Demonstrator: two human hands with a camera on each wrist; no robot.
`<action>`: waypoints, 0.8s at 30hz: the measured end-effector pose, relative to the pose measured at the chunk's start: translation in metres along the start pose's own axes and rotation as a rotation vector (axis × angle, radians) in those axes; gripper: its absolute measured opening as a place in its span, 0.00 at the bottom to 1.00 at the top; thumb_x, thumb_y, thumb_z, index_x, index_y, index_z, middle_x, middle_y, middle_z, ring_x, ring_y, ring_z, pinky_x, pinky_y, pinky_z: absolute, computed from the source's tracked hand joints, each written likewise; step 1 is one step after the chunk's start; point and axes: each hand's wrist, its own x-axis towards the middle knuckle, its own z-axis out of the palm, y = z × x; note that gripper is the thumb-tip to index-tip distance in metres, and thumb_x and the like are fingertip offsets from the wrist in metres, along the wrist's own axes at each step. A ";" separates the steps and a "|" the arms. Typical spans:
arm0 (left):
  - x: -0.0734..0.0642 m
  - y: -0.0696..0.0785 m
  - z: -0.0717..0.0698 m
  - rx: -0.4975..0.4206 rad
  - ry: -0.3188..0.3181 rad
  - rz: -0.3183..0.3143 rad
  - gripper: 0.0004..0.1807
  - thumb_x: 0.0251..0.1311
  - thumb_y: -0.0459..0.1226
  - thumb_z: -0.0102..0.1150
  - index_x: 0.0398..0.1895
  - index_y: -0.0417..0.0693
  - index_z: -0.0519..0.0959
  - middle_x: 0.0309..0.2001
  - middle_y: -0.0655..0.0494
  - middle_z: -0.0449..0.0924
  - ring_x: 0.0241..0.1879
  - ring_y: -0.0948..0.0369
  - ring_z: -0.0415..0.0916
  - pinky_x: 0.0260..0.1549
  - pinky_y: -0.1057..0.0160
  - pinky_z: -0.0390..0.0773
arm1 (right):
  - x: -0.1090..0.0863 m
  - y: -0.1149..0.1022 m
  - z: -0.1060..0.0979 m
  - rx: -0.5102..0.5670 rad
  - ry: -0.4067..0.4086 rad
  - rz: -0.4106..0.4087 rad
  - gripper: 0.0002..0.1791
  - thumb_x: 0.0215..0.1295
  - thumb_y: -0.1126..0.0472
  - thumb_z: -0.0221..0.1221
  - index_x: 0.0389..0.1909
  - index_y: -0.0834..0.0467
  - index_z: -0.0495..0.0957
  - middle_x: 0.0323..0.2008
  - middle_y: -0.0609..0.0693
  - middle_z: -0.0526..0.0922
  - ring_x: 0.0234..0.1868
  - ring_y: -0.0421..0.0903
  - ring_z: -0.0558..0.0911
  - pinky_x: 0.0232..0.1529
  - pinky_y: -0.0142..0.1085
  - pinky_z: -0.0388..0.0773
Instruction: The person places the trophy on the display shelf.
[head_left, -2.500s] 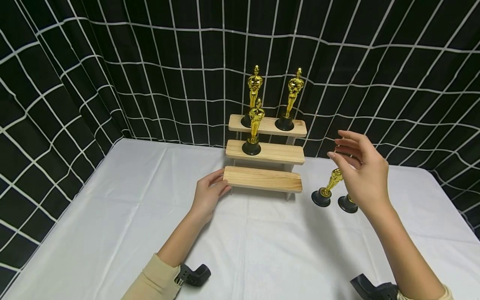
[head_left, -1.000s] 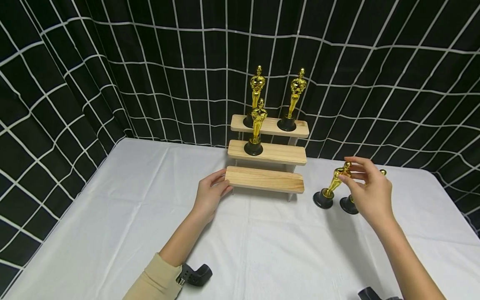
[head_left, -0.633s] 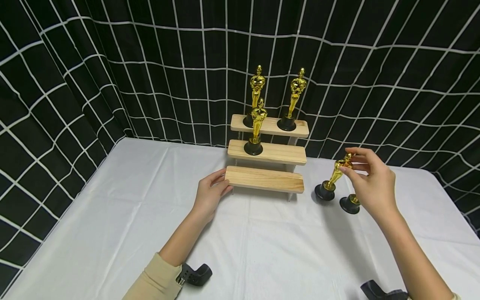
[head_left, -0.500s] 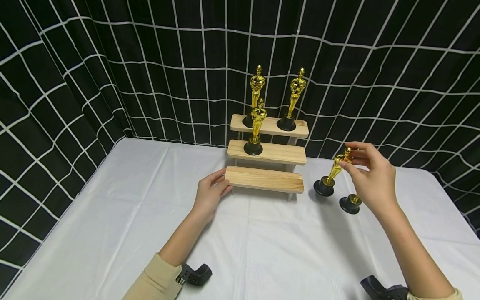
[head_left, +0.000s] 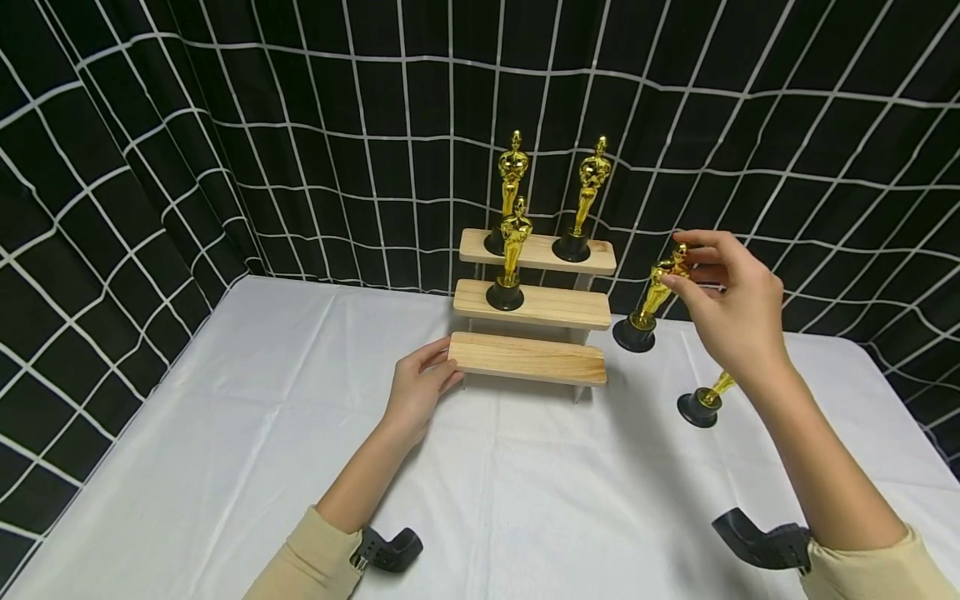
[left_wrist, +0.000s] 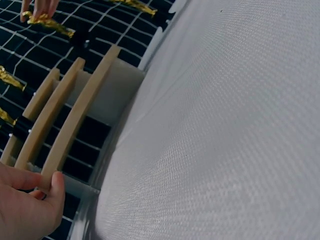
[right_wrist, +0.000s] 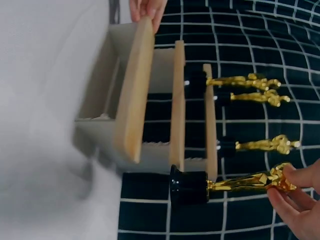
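My right hand [head_left: 738, 304] pinches a gold trophy statuette [head_left: 651, 296] by its upper end, its black base hanging clear of the table, right of the stand. In the right wrist view the held statuette [right_wrist: 240, 184] appears close up. With fingers and thumb, my left hand [head_left: 422, 387] grips the left end of the lowest shelf [head_left: 527, 358] of a three-step wooden stand. Two statuettes stand on the top shelf [head_left: 536, 252], one of them [head_left: 592, 187] toward the right. Another statuette [head_left: 513, 250] stands on the middle shelf [head_left: 555, 307], left of its centre.
One more statuette [head_left: 701, 407] stands on the white-clothed table [head_left: 375, 500] below my right hand, its upper part hidden behind the wrist. A black curtain [head_left: 337, 150] with a white grid hangs behind and at the sides.
The right hand has come down, taken hold of a statuette beside the stand, lifted it off the table and carried it up and left. The left hand stays on the lowest shelf.
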 end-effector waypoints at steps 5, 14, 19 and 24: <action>0.000 0.000 0.000 0.003 0.002 -0.004 0.25 0.75 0.23 0.51 0.73 0.28 0.69 0.64 0.31 0.72 0.58 0.48 0.80 0.57 0.69 0.87 | 0.010 -0.016 0.002 0.016 -0.012 -0.025 0.25 0.71 0.70 0.66 0.68 0.61 0.77 0.54 0.66 0.85 0.55 0.60 0.84 0.40 0.06 0.69; 0.001 0.001 0.000 -0.002 0.004 -0.006 0.25 0.75 0.22 0.51 0.73 0.28 0.69 0.64 0.30 0.73 0.58 0.47 0.80 0.57 0.69 0.87 | 0.027 -0.039 0.012 0.055 -0.031 -0.048 0.25 0.72 0.70 0.66 0.68 0.60 0.76 0.56 0.65 0.84 0.55 0.62 0.85 0.42 0.13 0.70; 0.001 0.002 0.000 0.005 0.006 -0.008 0.25 0.75 0.22 0.51 0.73 0.28 0.69 0.64 0.30 0.73 0.59 0.46 0.80 0.57 0.69 0.87 | 0.034 -0.044 0.022 0.059 -0.046 -0.048 0.25 0.72 0.69 0.66 0.69 0.59 0.76 0.56 0.65 0.84 0.56 0.62 0.85 0.48 0.28 0.82; 0.001 0.002 0.000 0.005 0.009 -0.008 0.24 0.75 0.22 0.51 0.73 0.28 0.69 0.64 0.30 0.73 0.59 0.45 0.81 0.57 0.68 0.88 | 0.039 -0.044 0.032 0.077 -0.062 -0.051 0.25 0.73 0.69 0.65 0.68 0.60 0.76 0.56 0.65 0.84 0.55 0.62 0.85 0.55 0.48 0.88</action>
